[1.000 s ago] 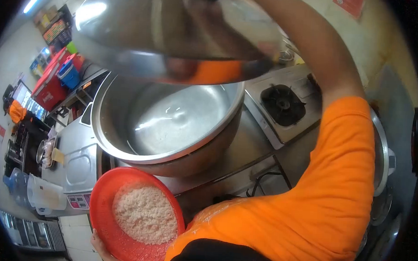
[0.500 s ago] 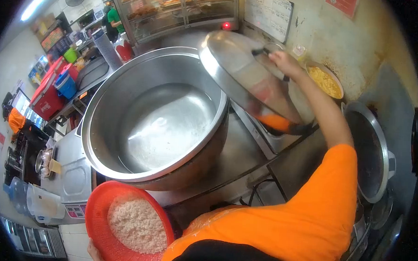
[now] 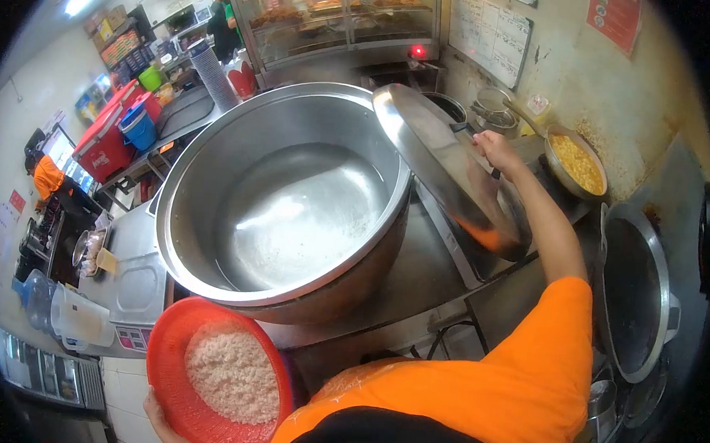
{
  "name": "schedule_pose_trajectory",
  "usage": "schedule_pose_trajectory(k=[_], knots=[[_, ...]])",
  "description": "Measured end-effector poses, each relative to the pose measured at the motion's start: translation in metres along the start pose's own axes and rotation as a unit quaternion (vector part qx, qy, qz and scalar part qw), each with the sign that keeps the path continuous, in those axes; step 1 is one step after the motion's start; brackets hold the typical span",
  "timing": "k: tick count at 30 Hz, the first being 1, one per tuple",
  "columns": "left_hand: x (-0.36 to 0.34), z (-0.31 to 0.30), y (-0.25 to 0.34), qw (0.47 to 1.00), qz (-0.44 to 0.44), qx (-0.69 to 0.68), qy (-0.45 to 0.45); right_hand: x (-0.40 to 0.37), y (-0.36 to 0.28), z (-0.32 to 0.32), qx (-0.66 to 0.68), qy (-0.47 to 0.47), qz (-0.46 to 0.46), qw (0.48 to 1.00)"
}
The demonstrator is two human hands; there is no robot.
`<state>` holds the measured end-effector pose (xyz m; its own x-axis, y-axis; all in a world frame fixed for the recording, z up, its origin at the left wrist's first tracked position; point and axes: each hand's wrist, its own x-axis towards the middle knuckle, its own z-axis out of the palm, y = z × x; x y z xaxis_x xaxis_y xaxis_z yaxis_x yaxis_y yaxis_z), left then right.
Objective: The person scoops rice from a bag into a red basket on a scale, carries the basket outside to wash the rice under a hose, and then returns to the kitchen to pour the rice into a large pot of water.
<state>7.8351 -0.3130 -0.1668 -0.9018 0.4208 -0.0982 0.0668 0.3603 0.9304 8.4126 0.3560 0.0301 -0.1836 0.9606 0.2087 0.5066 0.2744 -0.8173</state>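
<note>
My right hand (image 3: 498, 154) is closed around the dark handle of a large metal lid (image 3: 444, 174). The lid is steeply tilted at the right side of a big metal pot (image 3: 194, 195). Clear water (image 3: 307, 219) covers the bottom of the pot. Low at the left, my left hand (image 3: 158, 420) grips the rim of a red plastic colander (image 3: 170, 372). Pale, wet-looking rice (image 3: 233, 374) fills much of the colander, which is just in front of the pot, tipped toward me.
A pan of yellow food (image 3: 577, 164) stands at the back right, with a large empty-looking pot (image 3: 633, 289) below it. Behind the big pot is a glass food cabinet (image 3: 300, 29). Red coolers (image 3: 109, 143) are at the left. Two other people are farther back.
The lid in my right hand has come down and now stands more steeply beside the pot. The view has shifted slightly left. The colander stays in my left hand.
</note>
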Motion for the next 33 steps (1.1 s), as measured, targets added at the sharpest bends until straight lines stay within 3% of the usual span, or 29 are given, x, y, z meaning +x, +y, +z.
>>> schedule_pose_trajectory(k=[6, 8, 9, 10, 12, 14, 16, 18, 19, 20, 21, 22, 25, 27, 32, 33], knots=[[0.015, -0.021, -0.016, 1.0, -0.007, 0.008, 0.009, -0.003, -0.008, -0.002, -0.036, -0.033, 0.025, 0.999], [0.036, -0.038, -0.023, 0.999, -0.01, 0.028, 0.017, 0.0, 0.001, -0.001, 0.003, 0.02, -0.062, 0.998], [0.049, -0.048, -0.028, 0.999, -0.013, 0.049, 0.02, 0.002, 0.007, -0.006, -0.076, 0.073, -0.12, 0.987], [0.059, -0.054, -0.032, 0.998, -0.017, 0.054, 0.021, 0.004, 0.007, -0.008, -0.15, 0.125, -0.179, 0.964], [0.053, -0.043, -0.013, 1.0, -0.022, 0.007, 0.02, -0.02, -0.026, -0.014, -0.306, 0.29, -0.316, 0.85], [0.037, -0.027, 0.009, 0.997, -0.026, -0.067, 0.014, -0.104, -0.107, -0.005, -0.341, 0.337, -0.42, 0.771], [0.043, -0.028, -0.001, 0.997, -0.033, -0.071, 0.015, -0.184, -0.148, 0.024, -0.25, 0.292, -0.438, 0.813], [0.04, -0.03, 0.003, 0.999, -0.018, -0.022, 0.03, -0.24, -0.155, 0.074, -0.073, 0.035, -0.509, 0.857], [0.034, -0.024, 0.014, 0.999, 0.005, 0.003, 0.04, -0.267, -0.158, 0.099, 0.015, -0.095, -0.5, 0.861], [0.038, -0.029, 0.007, 0.997, 0.044, 0.051, 0.028, -0.282, -0.158, 0.133, 0.015, -0.246, -0.43, 0.869], [0.041, -0.028, 0.004, 0.999, 0.041, 0.029, 0.018, -0.298, -0.158, 0.166, 0.022, -0.416, -0.183, 0.891], [0.038, -0.026, 0.011, 0.999, 0.038, 0.03, 0.023, -0.309, -0.12, 0.225, 0.109, -0.487, -0.057, 0.865], [0.032, -0.02, 0.024, 0.998, 0.06, 0.011, -0.009, -0.331, -0.098, 0.328, 0.159, -0.527, -0.025, 0.834], [0.034, -0.023, 0.021, 0.998, 0.041, 0.049, 0.009, -0.339, -0.102, 0.366, 0.297, -0.366, -0.052, 0.88], [0.019, -0.016, 0.047, 0.999, 0.04, 0.023, 0.0, -0.3, -0.131, 0.355, 0.23, -0.397, 0.054, 0.887], [0.005, -0.011, 0.067, 0.994, 0.033, -0.105, 0.001, -0.295, -0.144, 0.344, 0.282, -0.394, 0.064, 0.873]])
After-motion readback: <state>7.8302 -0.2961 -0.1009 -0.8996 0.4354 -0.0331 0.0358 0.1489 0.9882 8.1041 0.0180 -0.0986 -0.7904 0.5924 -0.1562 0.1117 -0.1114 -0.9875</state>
